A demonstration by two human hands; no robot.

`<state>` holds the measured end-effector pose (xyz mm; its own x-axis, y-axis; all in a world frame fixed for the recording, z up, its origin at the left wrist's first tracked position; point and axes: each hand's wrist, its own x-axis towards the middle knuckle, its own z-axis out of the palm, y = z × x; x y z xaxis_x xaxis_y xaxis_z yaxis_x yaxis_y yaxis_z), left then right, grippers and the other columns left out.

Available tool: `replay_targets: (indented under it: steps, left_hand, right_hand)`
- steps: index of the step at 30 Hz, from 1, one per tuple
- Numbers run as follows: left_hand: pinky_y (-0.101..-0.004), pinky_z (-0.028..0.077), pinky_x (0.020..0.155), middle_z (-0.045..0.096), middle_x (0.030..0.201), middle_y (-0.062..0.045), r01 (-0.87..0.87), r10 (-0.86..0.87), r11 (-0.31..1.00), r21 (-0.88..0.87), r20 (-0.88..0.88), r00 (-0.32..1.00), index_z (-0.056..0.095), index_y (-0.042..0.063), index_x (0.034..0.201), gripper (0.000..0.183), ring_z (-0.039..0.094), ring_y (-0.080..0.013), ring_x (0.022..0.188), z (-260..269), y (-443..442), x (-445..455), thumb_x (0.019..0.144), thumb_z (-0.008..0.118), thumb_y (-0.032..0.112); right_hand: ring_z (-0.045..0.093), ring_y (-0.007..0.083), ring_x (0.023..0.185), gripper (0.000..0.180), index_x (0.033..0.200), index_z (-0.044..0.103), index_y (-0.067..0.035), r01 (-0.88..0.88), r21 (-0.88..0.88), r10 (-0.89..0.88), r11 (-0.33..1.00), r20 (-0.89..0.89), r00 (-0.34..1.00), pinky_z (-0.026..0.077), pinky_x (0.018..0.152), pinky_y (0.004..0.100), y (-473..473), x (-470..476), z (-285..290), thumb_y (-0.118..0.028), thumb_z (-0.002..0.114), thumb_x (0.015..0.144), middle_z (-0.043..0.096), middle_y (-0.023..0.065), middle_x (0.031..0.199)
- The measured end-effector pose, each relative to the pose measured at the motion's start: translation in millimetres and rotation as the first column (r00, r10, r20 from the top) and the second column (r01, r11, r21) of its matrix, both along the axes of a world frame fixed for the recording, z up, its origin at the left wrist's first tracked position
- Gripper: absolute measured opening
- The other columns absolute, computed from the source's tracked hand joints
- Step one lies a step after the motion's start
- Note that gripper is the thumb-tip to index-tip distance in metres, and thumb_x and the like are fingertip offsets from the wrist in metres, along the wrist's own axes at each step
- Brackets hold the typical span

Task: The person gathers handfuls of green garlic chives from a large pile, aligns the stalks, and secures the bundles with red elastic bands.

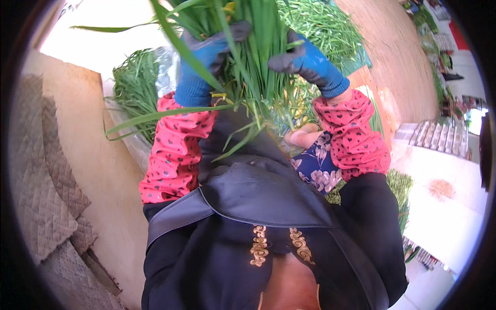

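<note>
A thick bunch of long, flat green leaves [263,50], likely garlic chives, is held up in front of me over my black apron [267,193]. My left hand [211,52], in a blue knitted glove with a grey coated palm, grips the bunch from its left side. On the other side, my right hand [306,64], gloved the same way, has its thumb across the edge of the bunch; its other fingers are partly hidden. Some leaves dangle loose below, a few of them yellowed. The top of the bunch runs out of view.
A pile of green leaves [135,81] lies in clear plastic at left. Another large heap [325,31] spreads on a green sheet [358,60] ahead. Quilted grey mats [46,162] lie at far left. A bare foot [304,135] shows below the right forearm.
</note>
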<state>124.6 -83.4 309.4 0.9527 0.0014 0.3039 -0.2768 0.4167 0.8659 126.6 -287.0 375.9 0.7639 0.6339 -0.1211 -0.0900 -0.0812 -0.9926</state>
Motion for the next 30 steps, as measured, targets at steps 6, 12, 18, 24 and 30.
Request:
replay_targets:
  steps: [6, 12, 18, 24, 30]
  left_hand:
    - [-0.0301, 0.049, 0.076, 0.059, 0.099, -0.010, 0.086, -0.075, 0.929, 0.360, -0.043, 0.996, 0.048, 0.001, 0.108, 0.061, 0.058, -0.0154, 0.087, -17.2, -64.3, 13.9, 0.058, 0.079, 0.016]
    - [-0.0326, 0.046, 0.079, 0.057, 0.103, -0.009, 0.461, -0.444, 0.888, 0.008, -0.255, 0.859, 0.040, 0.004, 0.122, 0.060, 0.056, -0.0227, 0.092, -179.2, -99.5, 29.1, 0.070, 0.069, 0.012]
    - [-0.0345, 0.043, 0.082, 0.057, 0.104, -0.014, 0.422, -0.294, 0.813, 0.401, -0.343, 0.892, 0.048, 0.003, 0.116, 0.053, 0.053, -0.0257, 0.096, -306.5, -124.4, 13.5, 0.073, 0.064, 0.031]
    - [-0.0390, 0.042, 0.085, 0.057, 0.104, -0.018, 0.240, -0.401, 0.137, 0.961, -0.168, 0.901, 0.051, 0.006, 0.113, 0.057, 0.053, -0.0323, 0.098, -292.9, -131.4, 47.8, 0.069, 0.064, 0.039]
    - [-0.0344, 0.045, 0.081, 0.055, 0.110, -0.016, 0.178, -0.017, 0.557, 0.811, -0.204, 0.979, 0.045, 0.002, 0.119, 0.058, 0.057, -0.0261, 0.095, -160.9, -105.6, 30.6, 0.076, 0.065, 0.035]
  right_hand:
    - [0.060, 0.0140, 0.081, 0.039, 0.107, 0.055, -0.003, 0.197, 0.141, -0.223, 0.970, 0.200, 0.954, 0.050, 0.067, 0.0275, -43.3, 18.4, -16.6, -0.015, 0.067, 0.072, 0.061, 0.0066, 0.095]
    - [0.056, 0.0157, 0.090, 0.045, 0.112, 0.052, -0.006, 0.409, 0.040, -0.410, 0.911, -0.005, 0.912, 0.048, 0.076, 0.0301, -85.2, 2.5, -163.7, -0.006, 0.070, 0.071, 0.057, 0.0053, 0.105]
    - [0.053, 0.0193, 0.097, 0.052, 0.114, 0.048, -0.005, 0.283, -0.153, -0.279, 0.947, 0.046, 0.959, 0.040, 0.090, 0.0317, -105.5, -8.1, -244.7, -0.021, 0.071, 0.070, 0.056, 0.0043, 0.107]
    - [0.057, 0.0184, 0.087, 0.052, 0.109, 0.053, -0.004, 0.334, -0.093, -0.324, 0.938, 0.111, 0.940, 0.045, 0.080, 0.0315, -80.4, 19.1, -235.0, -0.028, 0.072, 0.067, 0.061, 0.0086, 0.098]
    - [0.061, 0.0163, 0.076, 0.037, 0.101, 0.057, 0.001, 0.713, 0.155, -0.638, 0.684, -0.346, 0.688, 0.049, 0.070, 0.0285, -112.2, 55.5, -259.5, -0.016, 0.069, 0.070, 0.063, 0.0102, 0.092]
